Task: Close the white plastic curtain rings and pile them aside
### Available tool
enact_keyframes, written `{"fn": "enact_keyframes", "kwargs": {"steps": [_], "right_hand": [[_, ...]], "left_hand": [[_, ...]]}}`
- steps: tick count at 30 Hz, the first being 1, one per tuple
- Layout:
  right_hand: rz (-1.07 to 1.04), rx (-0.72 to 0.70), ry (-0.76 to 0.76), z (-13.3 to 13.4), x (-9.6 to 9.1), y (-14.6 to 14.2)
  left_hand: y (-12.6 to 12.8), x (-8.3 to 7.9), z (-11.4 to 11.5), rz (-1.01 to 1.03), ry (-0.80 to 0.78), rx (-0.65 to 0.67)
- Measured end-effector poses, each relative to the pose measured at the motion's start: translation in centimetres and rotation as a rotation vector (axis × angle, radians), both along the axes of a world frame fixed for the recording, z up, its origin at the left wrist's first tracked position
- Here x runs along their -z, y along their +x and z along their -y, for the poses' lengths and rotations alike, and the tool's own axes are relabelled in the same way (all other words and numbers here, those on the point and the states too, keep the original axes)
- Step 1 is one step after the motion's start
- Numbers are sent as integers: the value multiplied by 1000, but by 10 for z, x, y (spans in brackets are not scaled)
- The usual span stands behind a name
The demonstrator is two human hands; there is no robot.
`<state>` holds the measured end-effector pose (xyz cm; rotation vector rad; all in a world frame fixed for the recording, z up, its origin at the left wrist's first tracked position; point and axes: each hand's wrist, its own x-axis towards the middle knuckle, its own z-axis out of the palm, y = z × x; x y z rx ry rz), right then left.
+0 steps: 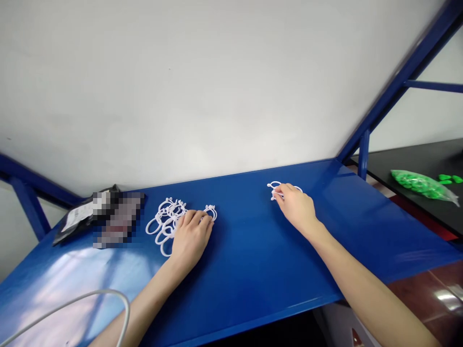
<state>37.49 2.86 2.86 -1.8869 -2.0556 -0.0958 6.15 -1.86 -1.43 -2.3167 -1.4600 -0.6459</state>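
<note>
A heap of white plastic rings with small ball-shaped ends lies on the left half of the blue table. My left hand rests palm down at the heap's right side, its fingers curled over some of these rings, which show beyond the fingertips. Farther right, my right hand pinches a white ring between thumb and fingers, low over the table near its back. Another bit of white ring shows just behind that hand. How many rings each hand holds is hidden.
Left of the heap lie a black plastic mailer bag and a blurred flat packet. A white cable loops across the lower left. Blue metal braces rise at both sides. On a black table sits a bag of green pieces.
</note>
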Motion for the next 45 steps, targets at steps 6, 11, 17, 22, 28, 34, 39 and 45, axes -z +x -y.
{"fn": "enact_keyframes", "kwargs": {"steps": [6,11,17,22,28,34,39,45], "right_hand": [[-9,20,40,7,-3,-7],[-435,-440,-120,28,4,-38],[-848,-611,-425,51,4,-66],[-1007,-554,-547,54,9,-71],[-1164,-521,-605,53,17,-72],[-1019,-588,-490,58,6,-71],[-950,-605,-448,60,-1,-71],[-937,-619,-426,63,3,-71]], "left_hand": [[4,-14,14,26,30,64],[2,-29,21,182,41,191],[13,-36,35,138,-56,416],[21,-37,41,73,-89,528],[26,-33,45,244,-64,506],[27,-32,38,646,-302,219],[25,-29,34,817,-608,212],[26,-27,39,856,-636,198]]}}
